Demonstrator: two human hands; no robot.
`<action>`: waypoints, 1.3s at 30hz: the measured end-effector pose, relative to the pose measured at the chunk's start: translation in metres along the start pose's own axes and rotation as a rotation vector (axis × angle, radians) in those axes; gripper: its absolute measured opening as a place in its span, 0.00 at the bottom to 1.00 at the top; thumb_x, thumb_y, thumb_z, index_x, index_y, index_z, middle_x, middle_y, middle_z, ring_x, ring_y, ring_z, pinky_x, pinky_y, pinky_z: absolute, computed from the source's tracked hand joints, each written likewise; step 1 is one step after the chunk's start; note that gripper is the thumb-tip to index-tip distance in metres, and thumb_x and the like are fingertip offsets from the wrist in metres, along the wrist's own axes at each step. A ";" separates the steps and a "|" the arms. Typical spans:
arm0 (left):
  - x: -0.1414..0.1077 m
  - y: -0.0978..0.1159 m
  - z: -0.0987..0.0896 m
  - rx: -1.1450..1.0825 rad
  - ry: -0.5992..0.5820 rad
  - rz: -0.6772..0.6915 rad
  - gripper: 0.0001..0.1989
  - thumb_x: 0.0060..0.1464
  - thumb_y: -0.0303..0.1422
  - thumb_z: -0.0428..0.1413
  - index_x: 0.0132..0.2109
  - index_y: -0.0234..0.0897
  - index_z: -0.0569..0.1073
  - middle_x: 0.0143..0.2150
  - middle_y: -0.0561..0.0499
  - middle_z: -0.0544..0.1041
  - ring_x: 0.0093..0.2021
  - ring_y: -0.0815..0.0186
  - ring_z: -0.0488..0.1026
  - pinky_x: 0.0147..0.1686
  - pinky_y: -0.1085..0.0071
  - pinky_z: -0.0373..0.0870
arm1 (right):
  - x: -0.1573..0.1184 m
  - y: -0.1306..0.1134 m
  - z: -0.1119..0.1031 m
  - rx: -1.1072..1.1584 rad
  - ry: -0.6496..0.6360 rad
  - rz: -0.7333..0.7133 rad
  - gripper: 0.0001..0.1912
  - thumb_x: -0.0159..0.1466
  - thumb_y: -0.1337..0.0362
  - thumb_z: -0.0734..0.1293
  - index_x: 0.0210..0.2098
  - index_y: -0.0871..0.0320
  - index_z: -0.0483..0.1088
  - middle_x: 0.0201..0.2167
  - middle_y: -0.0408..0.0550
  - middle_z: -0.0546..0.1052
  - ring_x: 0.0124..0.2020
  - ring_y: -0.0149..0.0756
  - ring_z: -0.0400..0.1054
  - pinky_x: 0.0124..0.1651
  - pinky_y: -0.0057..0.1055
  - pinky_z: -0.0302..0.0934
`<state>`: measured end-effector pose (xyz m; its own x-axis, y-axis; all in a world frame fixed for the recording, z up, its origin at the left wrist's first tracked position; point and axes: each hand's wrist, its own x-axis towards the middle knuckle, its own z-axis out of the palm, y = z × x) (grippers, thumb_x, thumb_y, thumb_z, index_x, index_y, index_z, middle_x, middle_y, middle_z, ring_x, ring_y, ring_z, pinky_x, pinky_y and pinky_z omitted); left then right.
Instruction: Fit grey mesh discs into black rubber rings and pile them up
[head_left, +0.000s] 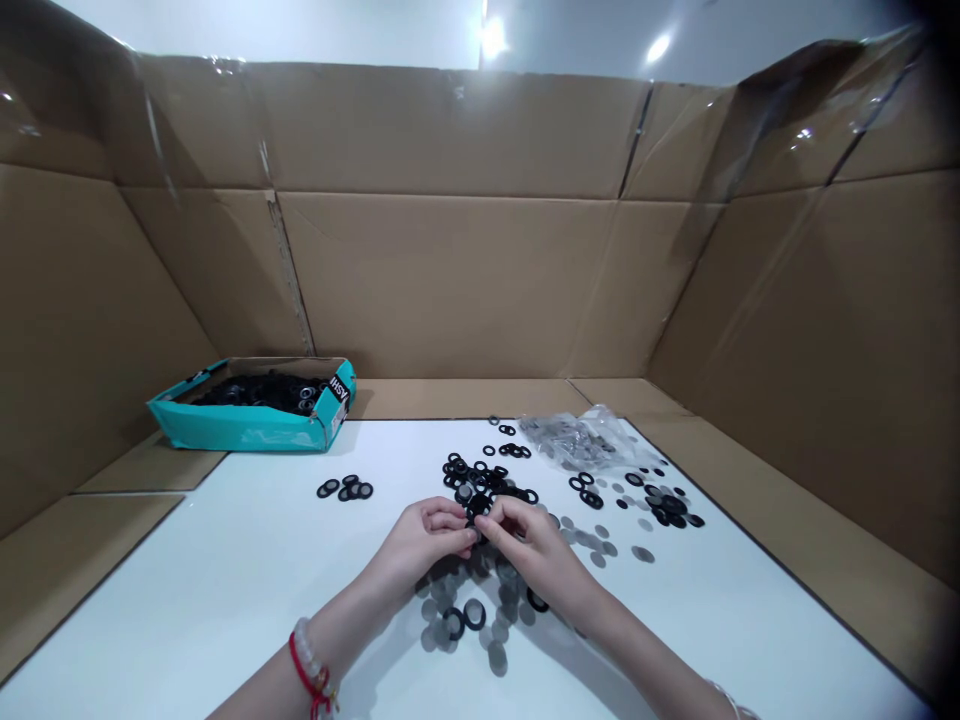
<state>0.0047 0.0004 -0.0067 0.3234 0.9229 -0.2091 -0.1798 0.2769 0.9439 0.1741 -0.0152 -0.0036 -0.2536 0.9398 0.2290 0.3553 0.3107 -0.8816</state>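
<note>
My left hand [431, 540] and my right hand [529, 545] meet over the middle of the white table, fingers pinched close together. Between their fingertips is a small black ring [477, 508], partly hidden by the fingers and hard to tell from those behind it. A heap of black rings [480, 472] lies just beyond the hands. Under and in front of them are scattered thin grey discs [497, 657], with a few black rings [454, 624] among them. Some rings have a grey disc inside.
At the back left stands a teal box [247, 428] full of black rings. A clear plastic bag [577, 438] of grey discs lies at the back right. Black pieces [670, 507] are piled at the right, and ringed discs [351, 488] at the left. Cardboard walls [457, 285] surround the table.
</note>
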 end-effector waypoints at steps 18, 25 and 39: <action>-0.002 0.003 0.001 -0.054 0.019 0.029 0.18 0.34 0.33 0.69 0.31 0.33 0.71 0.21 0.56 0.72 0.24 0.71 0.71 0.29 0.76 0.64 | 0.000 0.003 0.002 0.038 0.000 0.002 0.21 0.66 0.51 0.59 0.22 0.57 0.58 0.20 0.39 0.61 0.23 0.30 0.54 0.26 0.28 0.49; -0.003 0.000 0.004 -0.151 0.061 0.043 0.17 0.36 0.33 0.70 0.34 0.33 0.74 0.29 0.53 0.75 0.27 0.72 0.71 0.32 0.76 0.67 | -0.002 0.001 0.001 0.011 -0.023 -0.084 0.13 0.68 0.58 0.59 0.29 0.57 0.64 0.27 0.43 0.67 0.29 0.33 0.60 0.32 0.30 0.54; -0.005 0.008 0.001 0.188 -0.047 0.151 0.16 0.41 0.41 0.65 0.31 0.33 0.74 0.32 0.50 0.72 0.32 0.66 0.70 0.36 0.71 0.66 | -0.005 -0.004 -0.003 -0.046 -0.110 -0.101 0.08 0.68 0.64 0.59 0.31 0.56 0.62 0.30 0.41 0.65 0.31 0.32 0.60 0.34 0.28 0.55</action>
<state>0.0027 -0.0026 0.0026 0.3495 0.9354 -0.0539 -0.0552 0.0780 0.9954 0.1768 -0.0202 -0.0002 -0.3860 0.8830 0.2671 0.3633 0.4116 -0.8358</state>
